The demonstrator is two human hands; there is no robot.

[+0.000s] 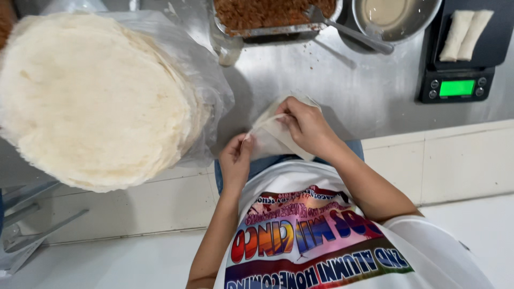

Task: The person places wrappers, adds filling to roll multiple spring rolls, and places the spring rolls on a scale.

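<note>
Pinching the thin wrapper (273,136) at the worktop (364,91) edge, both hands, left (235,160) and right (305,126), are closing on it; pulling too hard is probably risking a tear.

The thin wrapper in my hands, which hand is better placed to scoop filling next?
Probably right: the right hand is nearer the spoon in the filling tray. The left hand pinches the wrapper nearer the body.
</note>
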